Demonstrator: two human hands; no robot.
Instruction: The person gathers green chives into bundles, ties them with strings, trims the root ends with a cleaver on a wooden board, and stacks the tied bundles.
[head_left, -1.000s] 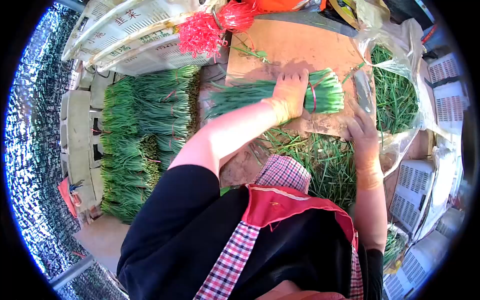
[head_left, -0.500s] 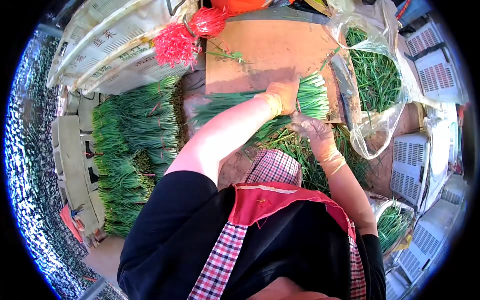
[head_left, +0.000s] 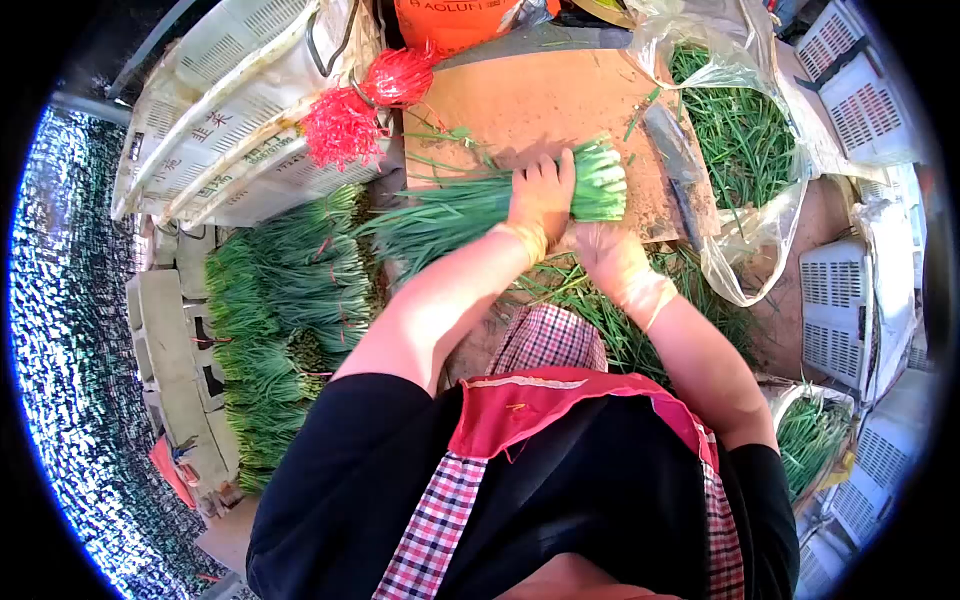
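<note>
A thick bunch of green chives (head_left: 460,212) lies across the near part of the brown board, its pale cut ends (head_left: 602,180) pointing right and its leaf tips left. My left hand (head_left: 543,197) is wrapped over the bunch from above, close to the pale ends. Just below those ends, on the near side, my right hand (head_left: 612,262) comes up against the bunch. It is blurred and its fingers are partly hidden, so what it holds cannot be made out. A knife (head_left: 672,150) with a wide blade rests on the board's right side.
Tied bunches of chives (head_left: 290,300) are stacked at left. Red ties (head_left: 345,122) hang by the white crates (head_left: 215,150). Loose chives fill an open plastic bag (head_left: 740,140) at right, with more loose greens (head_left: 635,320) before me. White crates (head_left: 832,310) stand farther right.
The bunch and my left hand have shifted left on the board. My right hand has moved left with them and now sits lower against the bunch. The whole view has also shifted slightly.
</note>
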